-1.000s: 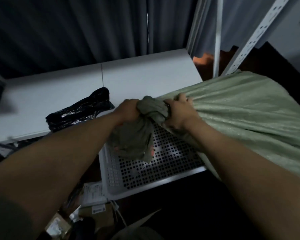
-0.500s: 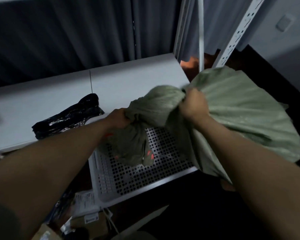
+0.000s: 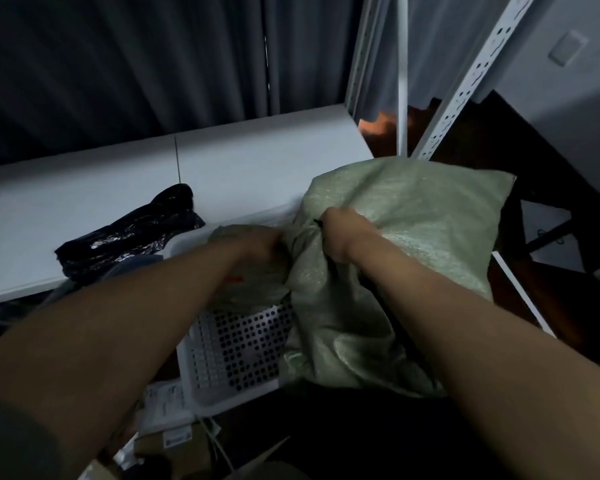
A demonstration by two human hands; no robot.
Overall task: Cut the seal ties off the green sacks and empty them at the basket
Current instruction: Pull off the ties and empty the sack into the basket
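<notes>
A bulky green woven sack (image 3: pixel 413 230) is raised on end over the right part of the white perforated basket (image 3: pixel 236 351). My right hand (image 3: pixel 343 233) grips the sack's bunched fabric near its neck, and a thin dark strip shows beside my fingers. My left hand (image 3: pixel 260 244) holds the sack's gathered mouth end (image 3: pixel 253 282), which hangs into the basket's far side. Something red shows on that fabric under my left wrist. The sack's contents are hidden.
A crumpled black plastic bag (image 3: pixel 129 237) lies on the white table (image 3: pixel 84 202) to the left of the basket. Cardboard and labelled packets (image 3: pixel 167 410) litter the floor in front. White slotted rack posts (image 3: pixel 465 77) stand behind on the right.
The sack has been swung up from lying flat to standing on end over the basket. Both hands kept their grip and moved further back, and the view tilted.
</notes>
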